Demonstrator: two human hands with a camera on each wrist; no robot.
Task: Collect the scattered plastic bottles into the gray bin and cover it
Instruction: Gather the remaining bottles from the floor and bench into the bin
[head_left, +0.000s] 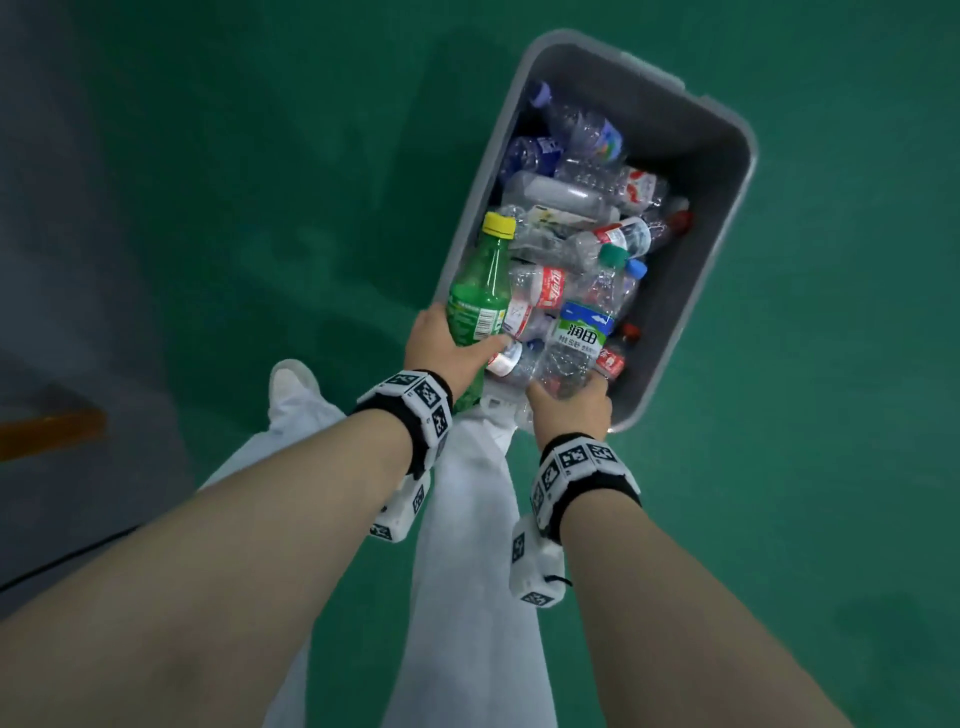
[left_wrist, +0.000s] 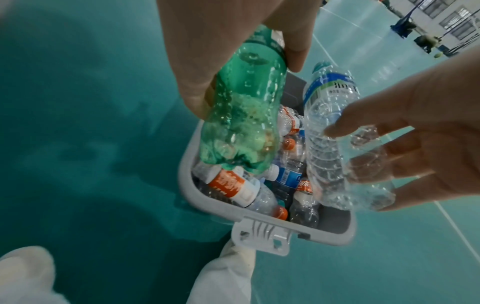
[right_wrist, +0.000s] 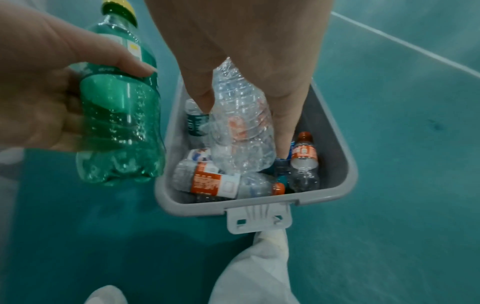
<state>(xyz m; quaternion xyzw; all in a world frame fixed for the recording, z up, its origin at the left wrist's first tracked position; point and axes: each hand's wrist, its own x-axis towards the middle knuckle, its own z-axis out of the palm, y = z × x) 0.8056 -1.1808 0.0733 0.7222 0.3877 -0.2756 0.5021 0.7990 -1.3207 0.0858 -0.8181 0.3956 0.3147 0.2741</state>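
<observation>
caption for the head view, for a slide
Left hand holds a green bottle and right hand a clear bottle over the gray bin.

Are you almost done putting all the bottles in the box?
Nearly. The gray bin already holds a heap of bottles. The left hand holds a green bottle and the right hand a clear bottle, both over the bin, not yet dropped in. No lid shows, so covering is left.
</observation>
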